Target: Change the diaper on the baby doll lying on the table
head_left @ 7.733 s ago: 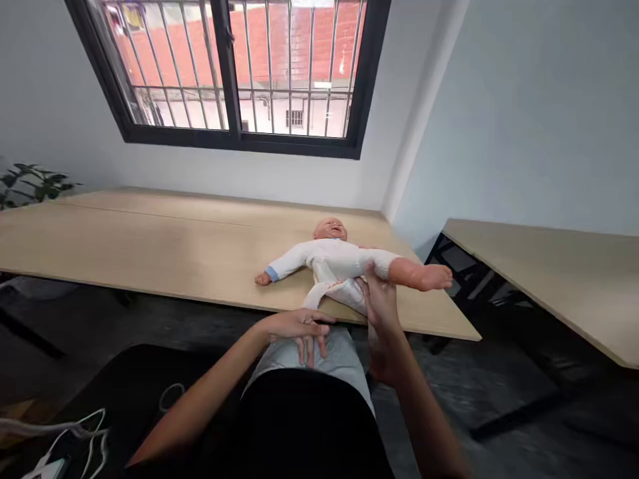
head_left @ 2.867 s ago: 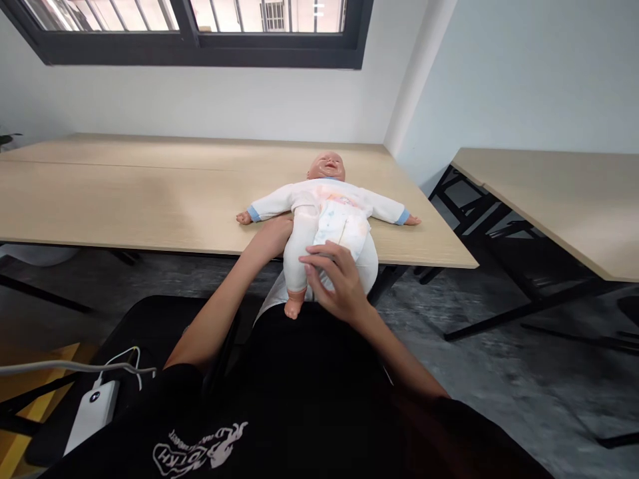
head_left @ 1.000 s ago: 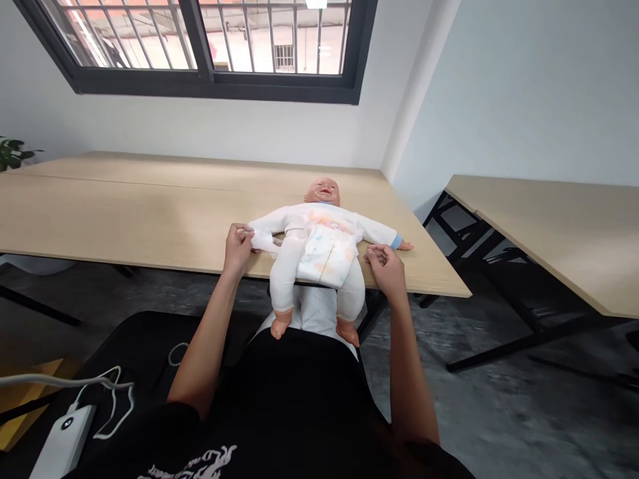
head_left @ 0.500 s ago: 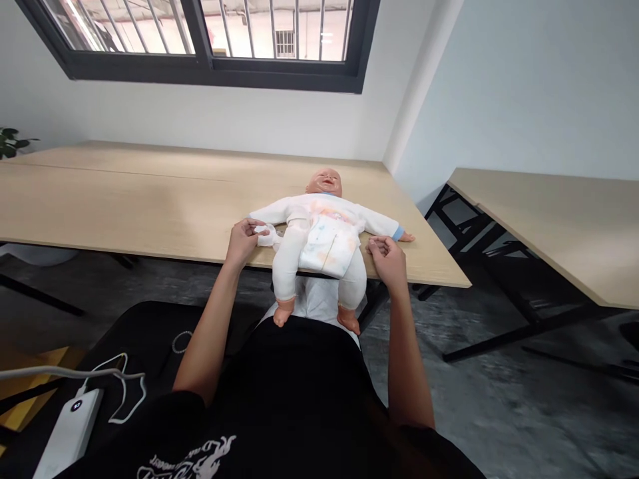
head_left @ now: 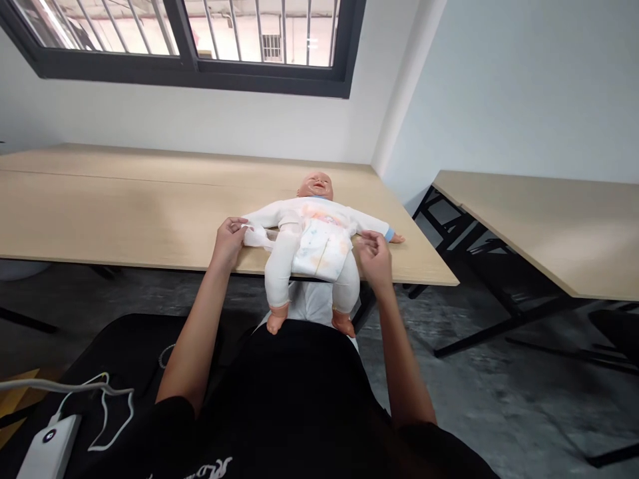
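Note:
A baby doll in white clothes with blue cuffs lies on its back, its feet hanging past the table's near edge. A white diaper with faint coloured prints covers its front between the legs. My left hand pinches the diaper's side wing, which stretches out flat beside the doll's hip. On the other side, my right hand is closed close to the diaper's edge, by the doll's sleeve. What its curled fingers hold, if anything, is blurred and hidden.
The doll rests on a light wooden table against the wall under a barred window. Another table stands to the right across a gap. At lower left a white power bank with a cable lies on a black chair.
My left hand has drawn the diaper's wing a little outward, so it looks more spread. My right hand stays beside the diaper, its fingers slightly shifted. The view has swung slightly right.

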`<action>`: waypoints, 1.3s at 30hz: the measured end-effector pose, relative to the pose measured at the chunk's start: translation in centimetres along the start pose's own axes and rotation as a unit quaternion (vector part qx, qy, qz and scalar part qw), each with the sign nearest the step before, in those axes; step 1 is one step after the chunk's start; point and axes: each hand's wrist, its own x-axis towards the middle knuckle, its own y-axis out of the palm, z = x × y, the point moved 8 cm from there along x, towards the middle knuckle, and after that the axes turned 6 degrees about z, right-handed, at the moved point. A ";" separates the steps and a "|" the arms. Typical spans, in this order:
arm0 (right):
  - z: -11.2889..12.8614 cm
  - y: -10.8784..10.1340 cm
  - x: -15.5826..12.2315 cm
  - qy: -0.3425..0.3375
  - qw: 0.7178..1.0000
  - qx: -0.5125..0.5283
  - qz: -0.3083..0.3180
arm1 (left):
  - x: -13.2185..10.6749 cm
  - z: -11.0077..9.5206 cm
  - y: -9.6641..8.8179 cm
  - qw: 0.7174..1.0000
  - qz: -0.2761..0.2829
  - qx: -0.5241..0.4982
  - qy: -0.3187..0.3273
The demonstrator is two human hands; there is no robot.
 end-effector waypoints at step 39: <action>8.7 13.5 4.1 -0.077 0.962 -0.101 0.240 | -2.8 -3.8 10.1 0.949 0.164 0.175 0.205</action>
